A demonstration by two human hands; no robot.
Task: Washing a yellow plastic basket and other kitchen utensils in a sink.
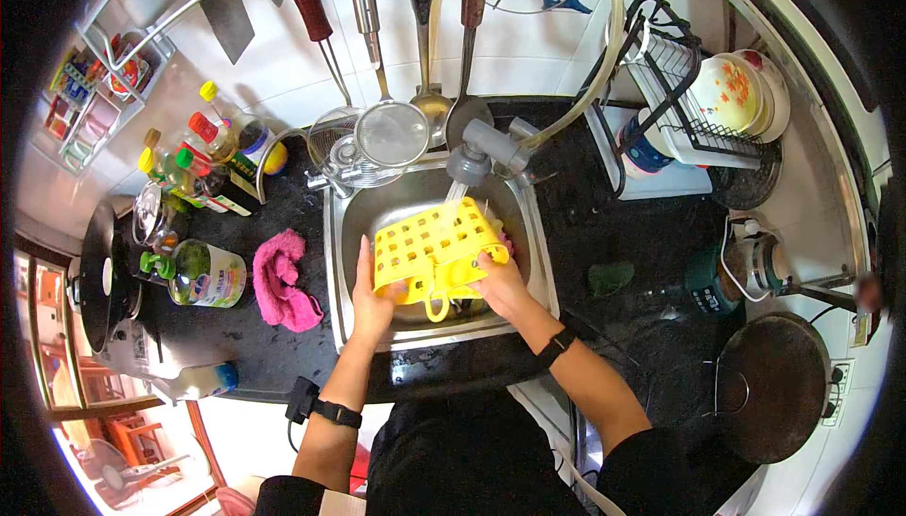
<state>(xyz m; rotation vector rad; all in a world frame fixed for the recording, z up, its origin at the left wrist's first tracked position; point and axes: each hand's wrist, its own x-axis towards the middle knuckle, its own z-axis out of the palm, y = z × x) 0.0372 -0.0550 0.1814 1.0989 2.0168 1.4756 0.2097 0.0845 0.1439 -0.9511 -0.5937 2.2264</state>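
Over the stainless steel sink [333, 268] I hold a yellow perforated plastic basket [425, 240], tilted, with its loop [439, 307] hanging toward me. My left hand [373, 304] grips its left end, and my right hand [501, 282] grips the right end at the rim. Water streams onto the basket's upper side from a grey plastic spout [471, 164], which a clear hose feeds. Something pink shows in the basin past the basket's right end, mostly hidden.
A pink cloth [279, 282] and a green-pump bottle [209, 272] lie left of the sink, near several sauce bottles [205, 169]. Strainers [393, 134] and ladles hang behind. A dish rack [679, 98] stands at right, with a green scouring pad [611, 277] and a dark round lid [775, 389] nearer me.
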